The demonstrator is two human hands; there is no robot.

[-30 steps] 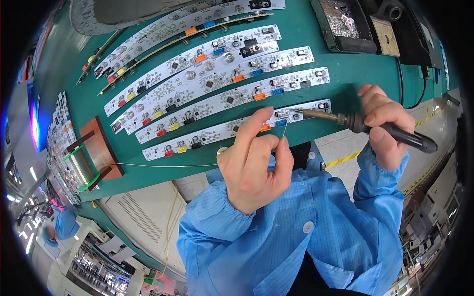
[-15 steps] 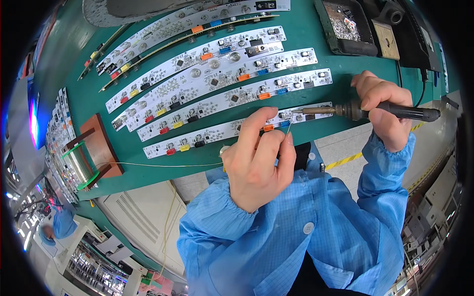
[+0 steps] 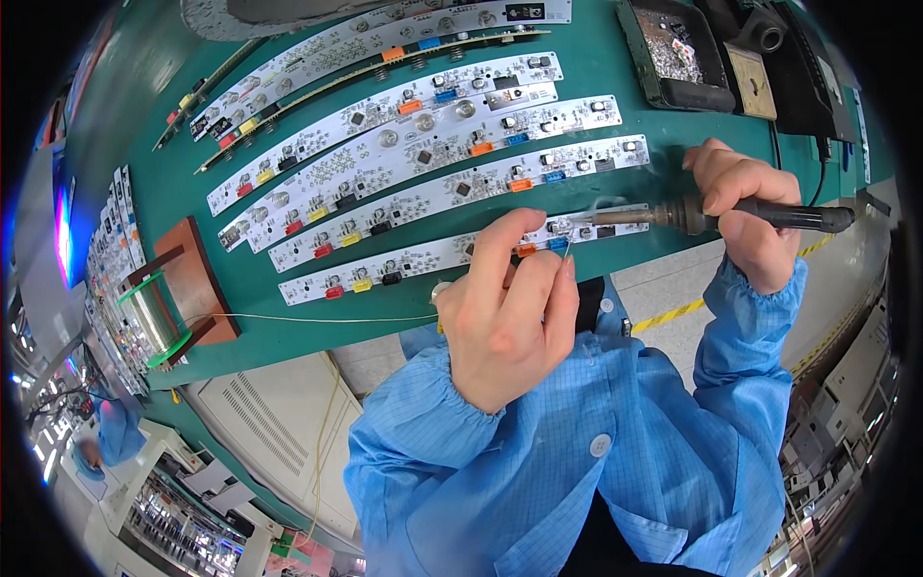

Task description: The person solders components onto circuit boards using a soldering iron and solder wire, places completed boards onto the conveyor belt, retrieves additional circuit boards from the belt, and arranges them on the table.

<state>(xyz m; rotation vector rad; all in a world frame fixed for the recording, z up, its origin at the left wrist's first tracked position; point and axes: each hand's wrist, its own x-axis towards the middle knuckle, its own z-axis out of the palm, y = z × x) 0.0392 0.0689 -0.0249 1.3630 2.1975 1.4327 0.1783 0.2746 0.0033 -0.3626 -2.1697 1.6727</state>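
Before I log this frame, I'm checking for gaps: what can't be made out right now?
In the head view:
Part of the nearest circuit board: hidden by the left hand.
Part of the thin wire: hidden by that same hand.
Whether the soldering iron touches the board: too small, hazed by smoke.
Full shape of the grey object: cut off by the picture's upper edge.

From afar, I view a smooth, plastic-looking black soldering-iron handle [image 3: 806,218], shiny metallic wound wire [image 3: 153,321] and a smooth green counter [image 3: 594,58].
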